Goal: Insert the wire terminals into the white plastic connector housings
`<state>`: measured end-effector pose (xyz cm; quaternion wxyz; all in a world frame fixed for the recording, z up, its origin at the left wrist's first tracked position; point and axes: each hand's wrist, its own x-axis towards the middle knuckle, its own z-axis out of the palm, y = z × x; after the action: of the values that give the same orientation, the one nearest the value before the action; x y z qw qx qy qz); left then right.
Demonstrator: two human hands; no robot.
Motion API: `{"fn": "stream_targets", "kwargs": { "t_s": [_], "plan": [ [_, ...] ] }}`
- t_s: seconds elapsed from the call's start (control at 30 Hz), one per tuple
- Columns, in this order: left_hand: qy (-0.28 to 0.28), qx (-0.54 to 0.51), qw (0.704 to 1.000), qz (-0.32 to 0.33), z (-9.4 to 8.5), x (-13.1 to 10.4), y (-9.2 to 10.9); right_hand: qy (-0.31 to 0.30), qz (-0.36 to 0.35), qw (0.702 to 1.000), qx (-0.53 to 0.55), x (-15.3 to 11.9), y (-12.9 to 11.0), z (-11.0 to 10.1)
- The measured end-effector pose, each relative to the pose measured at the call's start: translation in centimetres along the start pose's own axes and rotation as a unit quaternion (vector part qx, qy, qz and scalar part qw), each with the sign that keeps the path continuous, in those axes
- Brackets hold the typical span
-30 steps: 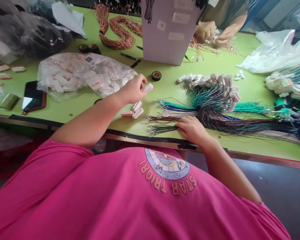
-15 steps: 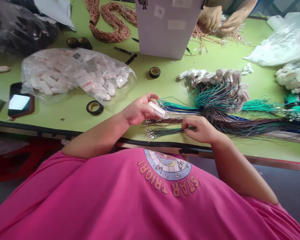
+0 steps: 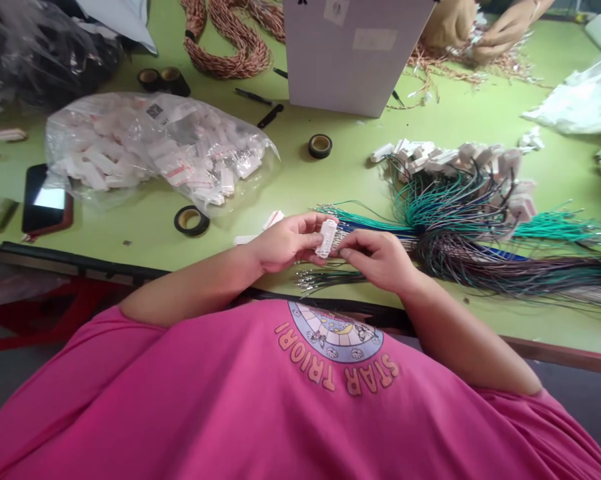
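My left hand (image 3: 291,243) is closed on a white plastic connector housing (image 3: 327,238), which stands almost upright between thumb and fingers. My right hand (image 3: 377,257) is pinched at the housing's right side, on what looks like a thin wire mostly hidden by the fingertips. Beneath and beyond both hands lies a bundle of green, blue, white and dark wires (image 3: 450,250) with metal terminals on its left ends. A bunch of dark wire ends (image 3: 320,279) rests near the table edge. Two white housings lie behind my left wrist, one (image 3: 274,219) with a red line.
Wired white connectors (image 3: 430,159) are heaped behind the bundle. A clear bag of housings (image 3: 150,150), tape rolls (image 3: 191,220), a phone (image 3: 45,200) and a knife (image 3: 270,116) lie leftward. A grey box (image 3: 350,60) stands ahead. Another person's hands (image 3: 500,33) handle twisted wires.
My right hand has moved left and up from the dark wires to the housing. My left hand has come slightly right and turned the housing more upright. The view has shifted a little.
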<state>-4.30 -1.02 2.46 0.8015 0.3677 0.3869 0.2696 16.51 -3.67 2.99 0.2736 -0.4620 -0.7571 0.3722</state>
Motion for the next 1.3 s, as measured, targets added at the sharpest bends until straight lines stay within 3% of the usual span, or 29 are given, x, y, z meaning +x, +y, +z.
{"fn": "stream_targets", "kwargs": {
  "t_s": [0.2,0.63,0.77,1.03,1.3],
  "plan": [
    [0.018,-0.025,0.999,-0.017,0.1,0.2,0.1,0.083,-0.047,0.989,-0.117,-0.5,0.2,-0.1],
    [0.007,-0.026,0.999,-0.024,0.1,0.4,-0.2,0.105,-0.145,0.940,-0.289,-0.8,0.9,0.4],
    [0.020,-0.001,1.000,-0.021,0.3,0.3,-0.1,0.083,-0.157,0.931,-0.319,-0.7,1.0,0.4],
    [0.032,0.012,0.999,-0.026,0.4,0.3,-0.4,0.029,-0.210,0.912,-0.352,-0.9,1.3,0.5],
    [0.024,-0.009,1.000,-0.017,0.1,0.5,-0.6,0.137,-0.277,0.915,-0.259,-0.3,2.1,1.3]
  ]
}}
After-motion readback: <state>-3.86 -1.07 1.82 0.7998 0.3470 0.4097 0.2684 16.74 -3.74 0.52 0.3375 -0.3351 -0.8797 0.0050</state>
